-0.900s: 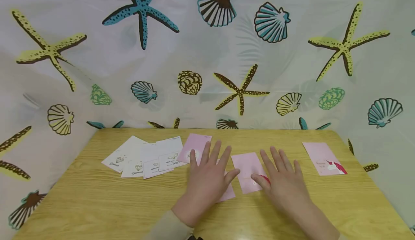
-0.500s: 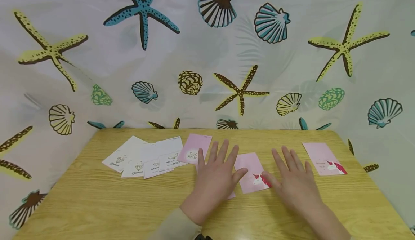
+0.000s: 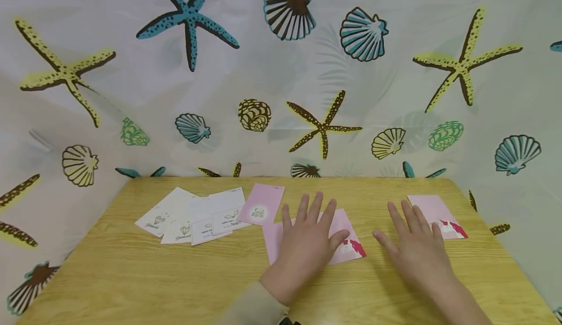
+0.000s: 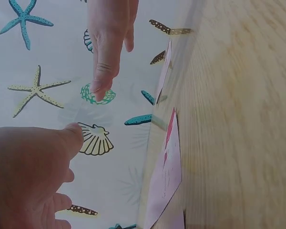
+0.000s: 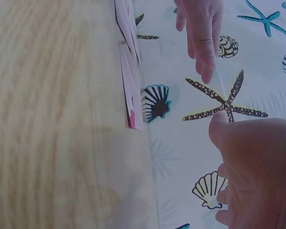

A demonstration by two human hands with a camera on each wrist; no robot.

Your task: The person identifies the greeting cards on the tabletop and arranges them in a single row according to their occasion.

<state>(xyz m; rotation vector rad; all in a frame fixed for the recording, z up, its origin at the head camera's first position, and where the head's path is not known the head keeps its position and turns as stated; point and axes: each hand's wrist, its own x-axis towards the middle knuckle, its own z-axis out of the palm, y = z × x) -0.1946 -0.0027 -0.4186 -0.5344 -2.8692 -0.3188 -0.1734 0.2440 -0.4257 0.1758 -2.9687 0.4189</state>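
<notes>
My left hand (image 3: 307, 242) is spread palm down above two pink cards near the middle of the table. Of these, the plain pink card (image 3: 270, 242) shows at its left side, and the unicorn card (image 3: 351, 254) shows past its thumb. My right hand (image 3: 419, 252) is also spread and holds nothing. Its fingertips overlap the lower left of another unicorn card (image 3: 426, 203) at the right. Seen from the left wrist, both hands are raised off the wood, with a pink card (image 4: 166, 183) lying below them.
Left of centre lies a pink card with a round lettered spot (image 3: 259, 213). Beside it, several white cards (image 3: 226, 200) overlap in a row towards the left. The wooden table (image 3: 145, 276) meets a hanging cloth (image 3: 272, 71) printed with starfish and shells.
Both hands have moved to the right, still spread. The left has gone from the plain pink card towards the middle unicorn card; the right has come to the right-hand card. The cards lie as before.
</notes>
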